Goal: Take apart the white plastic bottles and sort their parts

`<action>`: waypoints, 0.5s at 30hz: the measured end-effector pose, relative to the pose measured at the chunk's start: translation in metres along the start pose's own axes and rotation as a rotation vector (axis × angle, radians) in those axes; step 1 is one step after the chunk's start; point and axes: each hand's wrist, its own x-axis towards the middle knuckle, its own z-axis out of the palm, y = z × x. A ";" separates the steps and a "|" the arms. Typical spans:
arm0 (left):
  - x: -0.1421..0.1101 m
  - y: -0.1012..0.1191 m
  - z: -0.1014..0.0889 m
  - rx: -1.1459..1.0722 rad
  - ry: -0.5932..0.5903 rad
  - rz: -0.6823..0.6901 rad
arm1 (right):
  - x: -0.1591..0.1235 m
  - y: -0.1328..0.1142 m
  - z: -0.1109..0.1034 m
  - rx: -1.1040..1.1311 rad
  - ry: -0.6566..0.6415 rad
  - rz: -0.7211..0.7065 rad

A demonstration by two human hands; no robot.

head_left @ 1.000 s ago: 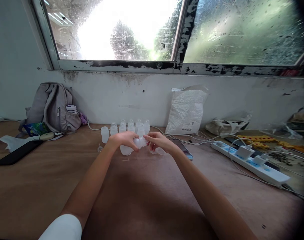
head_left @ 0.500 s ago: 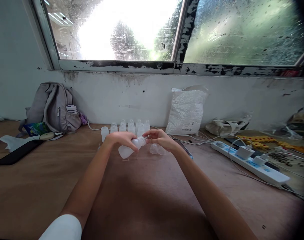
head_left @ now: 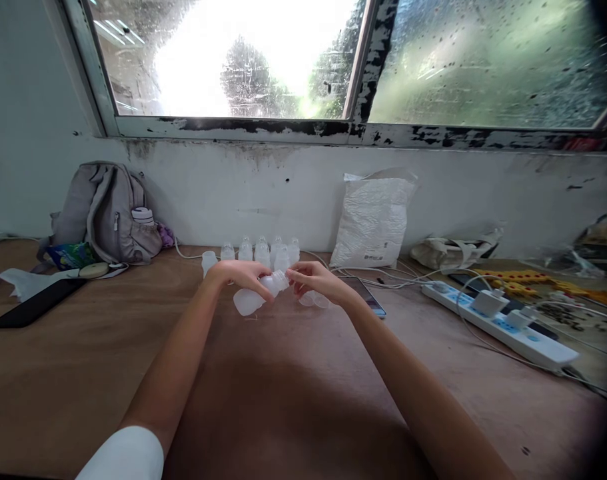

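My left hand (head_left: 246, 275) is wrapped round a translucent white baby bottle (head_left: 248, 303), held tilted with its base low to the left and its ridged neck up to the right. My right hand (head_left: 316, 280) is closed at the bottle's mouth, thumb and fingers pinched together; the small part between them is too hidden to make out. Just beyond my hands, several similar bottles with clear domed tops (head_left: 262, 251) stand upright by the wall. An open-necked bottle (head_left: 208, 259) stands at the left end of that group. Clear round caps (head_left: 314, 300) lie below my right hand.
A phone (head_left: 366, 297) lies partly behind my right wrist. A white padded bag (head_left: 372, 217) leans on the wall. On the right are a power strip (head_left: 498, 327) with chargers and loose cables. A grey backpack (head_left: 106, 213) and a black flat object (head_left: 38, 303) are on the left.
The bottle has tipped further, its base swinging left and its neck coming into view. My right fingers drew back slightly with a small clear part, then closed in at the mouth again.
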 end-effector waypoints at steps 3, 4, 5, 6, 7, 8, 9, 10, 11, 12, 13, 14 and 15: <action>0.001 -0.001 0.001 0.002 0.014 -0.014 | 0.001 0.001 -0.003 0.004 -0.018 -0.027; 0.001 -0.002 0.000 0.004 0.017 -0.013 | 0.001 0.001 -0.004 0.017 -0.005 -0.058; 0.001 -0.004 0.000 0.009 0.026 -0.009 | 0.001 0.002 -0.006 0.031 0.014 -0.085; 0.001 -0.005 -0.001 0.013 0.044 0.000 | 0.001 0.003 -0.008 0.043 0.037 -0.105; 0.000 -0.006 -0.003 0.015 0.081 0.015 | 0.002 0.003 -0.010 0.054 0.058 -0.116; -0.001 -0.008 -0.005 0.013 0.151 0.038 | 0.002 0.004 -0.011 0.061 0.075 -0.119; -0.003 -0.009 -0.007 0.001 0.252 0.071 | 0.003 0.005 -0.013 0.064 0.087 -0.116; -0.005 -0.011 -0.009 -0.026 0.372 0.113 | 0.003 0.007 -0.014 0.062 0.095 -0.109; -0.007 -0.013 -0.011 -0.069 0.501 0.159 | 0.004 0.008 -0.015 0.057 0.102 -0.102; -0.009 -0.016 -0.014 -0.123 0.631 0.203 | 0.005 0.009 -0.015 0.050 0.108 -0.096; -0.011 -0.020 -0.018 -0.181 0.756 0.240 | 0.005 0.010 -0.015 0.042 0.113 -0.091; -0.012 -0.025 -0.021 -0.237 0.872 0.269 | 0.006 0.011 -0.015 0.036 0.117 -0.088; -0.013 -0.030 -0.026 -0.278 0.978 0.286 | 0.006 0.012 -0.014 0.033 0.119 -0.088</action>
